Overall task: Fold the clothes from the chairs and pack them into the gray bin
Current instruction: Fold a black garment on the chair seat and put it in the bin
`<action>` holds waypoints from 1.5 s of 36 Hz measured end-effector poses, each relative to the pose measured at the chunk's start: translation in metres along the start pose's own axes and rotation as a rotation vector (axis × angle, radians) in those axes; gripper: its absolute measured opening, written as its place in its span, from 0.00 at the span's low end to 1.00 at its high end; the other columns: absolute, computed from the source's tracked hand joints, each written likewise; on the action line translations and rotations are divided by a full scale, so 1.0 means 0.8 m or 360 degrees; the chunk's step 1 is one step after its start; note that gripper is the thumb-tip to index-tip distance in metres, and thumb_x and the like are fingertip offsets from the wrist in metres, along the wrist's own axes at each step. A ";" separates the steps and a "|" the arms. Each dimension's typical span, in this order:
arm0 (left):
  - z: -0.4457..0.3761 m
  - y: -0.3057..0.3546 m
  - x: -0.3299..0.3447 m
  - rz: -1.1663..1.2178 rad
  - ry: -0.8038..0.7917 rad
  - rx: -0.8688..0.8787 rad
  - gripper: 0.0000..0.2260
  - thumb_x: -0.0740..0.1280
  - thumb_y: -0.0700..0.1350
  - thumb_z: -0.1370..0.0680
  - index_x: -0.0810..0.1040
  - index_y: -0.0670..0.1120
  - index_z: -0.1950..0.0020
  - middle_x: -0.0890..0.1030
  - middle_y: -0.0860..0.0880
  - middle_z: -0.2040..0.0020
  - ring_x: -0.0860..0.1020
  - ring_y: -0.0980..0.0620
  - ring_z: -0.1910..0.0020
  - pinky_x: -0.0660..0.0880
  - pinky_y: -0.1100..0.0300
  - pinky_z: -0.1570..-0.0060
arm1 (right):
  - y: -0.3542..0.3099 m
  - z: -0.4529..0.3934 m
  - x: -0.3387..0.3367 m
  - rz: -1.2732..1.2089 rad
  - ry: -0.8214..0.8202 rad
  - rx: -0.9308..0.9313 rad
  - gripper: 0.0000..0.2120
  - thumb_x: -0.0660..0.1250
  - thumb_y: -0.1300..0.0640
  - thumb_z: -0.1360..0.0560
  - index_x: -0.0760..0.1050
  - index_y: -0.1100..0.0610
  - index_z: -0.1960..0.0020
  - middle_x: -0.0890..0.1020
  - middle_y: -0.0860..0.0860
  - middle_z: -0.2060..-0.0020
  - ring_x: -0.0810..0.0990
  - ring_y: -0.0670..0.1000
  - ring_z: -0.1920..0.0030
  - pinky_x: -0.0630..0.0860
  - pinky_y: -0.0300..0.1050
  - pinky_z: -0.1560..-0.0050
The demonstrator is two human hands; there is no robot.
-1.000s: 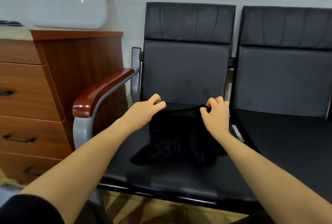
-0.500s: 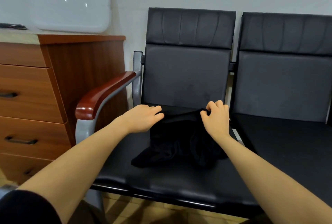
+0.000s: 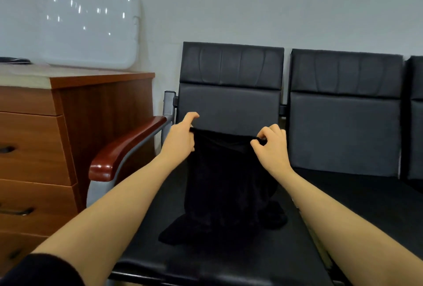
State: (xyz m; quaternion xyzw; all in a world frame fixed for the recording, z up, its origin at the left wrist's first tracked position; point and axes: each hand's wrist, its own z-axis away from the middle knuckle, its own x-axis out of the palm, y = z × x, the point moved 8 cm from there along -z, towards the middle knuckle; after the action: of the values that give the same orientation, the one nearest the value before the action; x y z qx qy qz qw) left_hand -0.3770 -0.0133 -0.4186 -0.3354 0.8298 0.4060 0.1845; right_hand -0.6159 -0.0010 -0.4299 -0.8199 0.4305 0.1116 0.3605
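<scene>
the person stands in front of a row of black chairs [image 3: 231, 107] and has a black garment [image 3: 225, 182] lifted by its top edge. the left hand [image 3: 179, 138] pinches one corner between thumb and fingers, the index finger sticking out a little, and the right hand [image 3: 271, 146] pinches the other corner with its fingers curled in. the upper edge is stretched between the two hands in front of the chair back, while the lower part hangs down and its bottom lies bunched on the seat, so the cloth is only partly off the chair.

as for progress, this looks like the very start of handling this piece. nothing about it is folded yet: it hangs as one loose, crumpled sheet and i can't tell what sort of garment it is, dark as it is. my guess is it needs lifting clear and shaking flat before any fold can go in.

the gray bin is nowhere in view, so i can't say whether anything is packed already. the next seat to the right shows no other clothes that i can make out. to the left a wooden drawer cabinet [image 3: 68, 139] stands beside the armrest [image 3: 128, 146], with a white plastic lid [image 3: 91, 29] leaning against the wall on top.

so folding and packing are both ahead for this piece.
</scene>
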 end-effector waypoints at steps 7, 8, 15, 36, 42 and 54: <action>-0.050 0.031 -0.044 0.0319 0.0355 -0.0205 0.11 0.57 0.32 0.24 0.78 0.40 0.52 0.81 0.44 0.59 0.76 0.59 0.67 0.71 0.76 0.69 | -0.042 -0.047 -0.044 -0.0188 0.0053 -0.0075 0.04 0.65 0.63 0.28 0.73 0.61 0.61 0.69 0.45 0.61 0.67 0.50 0.52 0.63 0.30 0.57; -0.055 0.039 -0.050 0.0284 0.0375 -0.0177 0.11 0.58 0.33 0.24 0.79 0.40 0.51 0.80 0.45 0.57 0.74 0.59 0.67 0.69 0.76 0.70 | -0.048 -0.052 -0.051 -0.0226 0.0055 -0.0088 0.03 0.65 0.64 0.27 0.74 0.61 0.59 0.69 0.44 0.61 0.67 0.49 0.52 0.64 0.28 0.56; -0.081 0.069 -0.076 0.0011 0.0368 0.0096 0.11 0.58 0.28 0.25 0.74 0.37 0.46 0.68 0.45 0.42 0.67 0.54 0.53 0.62 0.71 0.53 | -0.064 -0.091 -0.103 -0.0287 0.0203 -0.0102 0.20 0.49 0.76 0.30 0.74 0.61 0.50 0.71 0.50 0.50 0.67 0.47 0.49 0.61 0.23 0.51; -0.098 0.057 -0.148 0.0120 0.0756 -0.0067 0.17 0.53 0.27 0.24 0.76 0.38 0.44 0.72 0.44 0.41 0.71 0.53 0.49 0.65 0.68 0.46 | -0.047 -0.122 -0.166 -0.0106 0.0616 0.0311 0.12 0.51 0.63 0.20 0.71 0.54 0.44 0.77 0.51 0.55 0.78 0.57 0.60 0.75 0.50 0.62; -0.103 0.059 -0.130 -0.0448 0.0451 0.0057 0.22 0.62 0.26 0.29 0.68 0.38 0.35 0.62 0.40 0.38 0.68 0.44 0.44 0.70 0.58 0.44 | -0.038 -0.129 -0.162 -0.0312 0.0591 0.0398 0.20 0.49 0.69 0.23 0.77 0.57 0.44 0.75 0.54 0.48 0.80 0.58 0.58 0.80 0.53 0.56; -0.104 0.041 -0.132 -0.0654 0.0406 0.0061 0.10 0.56 0.31 0.23 0.71 0.38 0.44 0.68 0.40 0.45 0.68 0.43 0.48 0.72 0.53 0.55 | -0.036 -0.115 -0.158 -0.0230 0.0492 0.0236 0.12 0.56 0.69 0.25 0.75 0.56 0.53 0.68 0.52 0.48 0.74 0.56 0.49 0.76 0.48 0.51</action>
State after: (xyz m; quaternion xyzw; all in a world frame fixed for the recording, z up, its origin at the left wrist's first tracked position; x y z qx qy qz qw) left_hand -0.3285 -0.0223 -0.2895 -0.5422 0.7682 0.2985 0.1633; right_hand -0.6816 0.0257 -0.2876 -0.8272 0.4279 -0.0738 0.3566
